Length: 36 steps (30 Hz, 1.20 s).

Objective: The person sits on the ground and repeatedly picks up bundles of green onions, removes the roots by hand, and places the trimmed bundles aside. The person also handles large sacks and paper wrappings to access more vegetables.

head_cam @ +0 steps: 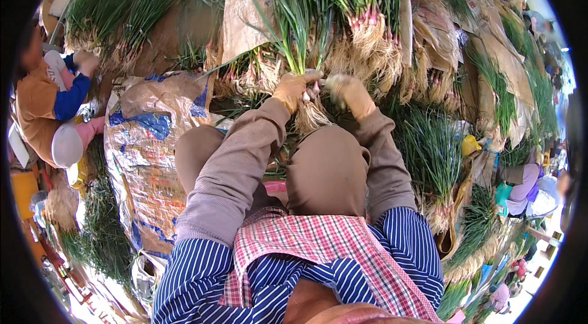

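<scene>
In a tan glove, my left hand (292,90) is closed around a small bunch of spring onions (301,55). Their green leaves point away from me, while the white and pinkish bulbs and the stringy roots (311,115) hang toward my knee. My right hand (347,90), gloved alike, is just right of the bulbs and blurred by motion. Whether its fingers hold anything cannot be made out. Just beyond both hands lies a larger heap of spring onions (367,16), its pale roots facing me.
A brown sack (250,7) partly covers the onions ahead. More spring onions (432,154) stand by my right side. A printed woven sack (151,154) spreads at my left. Farther left, a person (55,99) sits by other bunches (103,11). Several people work at far right.
</scene>
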Each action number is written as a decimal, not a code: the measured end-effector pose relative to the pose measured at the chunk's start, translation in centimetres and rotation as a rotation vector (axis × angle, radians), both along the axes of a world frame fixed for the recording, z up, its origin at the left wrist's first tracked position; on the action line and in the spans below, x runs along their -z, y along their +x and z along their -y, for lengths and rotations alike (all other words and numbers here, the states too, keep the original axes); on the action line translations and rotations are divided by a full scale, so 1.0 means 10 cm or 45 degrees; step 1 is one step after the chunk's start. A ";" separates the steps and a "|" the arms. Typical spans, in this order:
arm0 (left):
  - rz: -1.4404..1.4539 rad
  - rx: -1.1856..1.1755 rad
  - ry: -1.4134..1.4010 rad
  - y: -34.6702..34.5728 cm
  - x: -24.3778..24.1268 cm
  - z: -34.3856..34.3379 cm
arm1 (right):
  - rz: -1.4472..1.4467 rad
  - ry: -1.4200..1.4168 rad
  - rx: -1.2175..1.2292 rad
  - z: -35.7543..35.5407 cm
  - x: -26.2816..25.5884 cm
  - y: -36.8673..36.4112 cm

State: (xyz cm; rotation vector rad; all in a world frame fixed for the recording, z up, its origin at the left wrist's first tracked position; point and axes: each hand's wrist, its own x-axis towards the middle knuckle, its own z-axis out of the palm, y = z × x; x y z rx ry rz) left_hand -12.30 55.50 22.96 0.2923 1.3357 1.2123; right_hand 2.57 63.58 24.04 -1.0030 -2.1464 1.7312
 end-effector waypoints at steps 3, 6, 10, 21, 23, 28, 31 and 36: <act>0.123 0.082 0.101 0.03 0.00 0.04 | -0.164 -0.641 0.593 -0.18 0.14 -0.13; 0.205 -0.035 0.111 0.04 0.04 0.06 | -0.394 -0.650 0.410 -0.20 0.30 -0.30; 0.072 -0.087 0.111 0.02 0.11 0.09 | -0.512 -0.620 0.862 -0.15 0.38 -0.35; 0.135 -0.233 0.171 0.04 0.00 0.02 | -0.648 -0.852 0.885 -0.16 0.45 -0.39; 0.198 -0.342 0.123 0.02 -0.16 0.04 | -0.735 -0.731 1.063 -0.21 0.43 -0.32; 0.293 -0.506 0.526 -0.36 -0.70 0.11 | 0.488 0.762 0.021 -0.41 0.01 -0.34; 0.822 -0.798 0.782 -0.46 -0.83 0.11 | 0.555 0.888 0.622 -0.89 -0.45 -0.41; 0.409 -0.323 0.367 -0.27 -0.56 -0.04 | 0.744 0.731 0.456 -1.25 -0.65 -0.36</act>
